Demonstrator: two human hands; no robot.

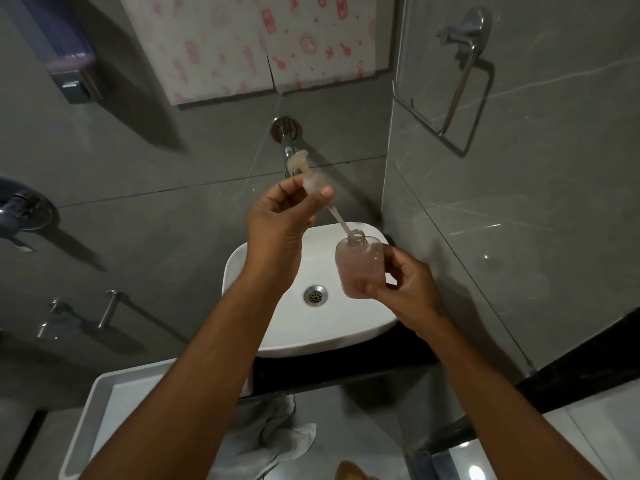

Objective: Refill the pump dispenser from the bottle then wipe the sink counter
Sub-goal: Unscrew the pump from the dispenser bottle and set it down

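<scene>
Above white basin (346,336): clear, squarish plastic dispenser bottle (360,263), neck open, tilted, clamped between thumb and fingers of right hand (403,284). Translucent pump head (304,169) pinched at collar by left hand (277,223); thin dip tube (337,220) slanting down, tip at bottle mouth. Chrome tap (286,142) behind, on grey tiled wall.

Both my forearms reach forward and up from the bottom edge, bare. Left hand (277,220) raised higher, back toward me, thumb and fingertips pinched closed around something small. Right hand (405,278) lower and to the right, fingers curled in a closed grip, thumb forward. Hands near each other, apart.
</scene>
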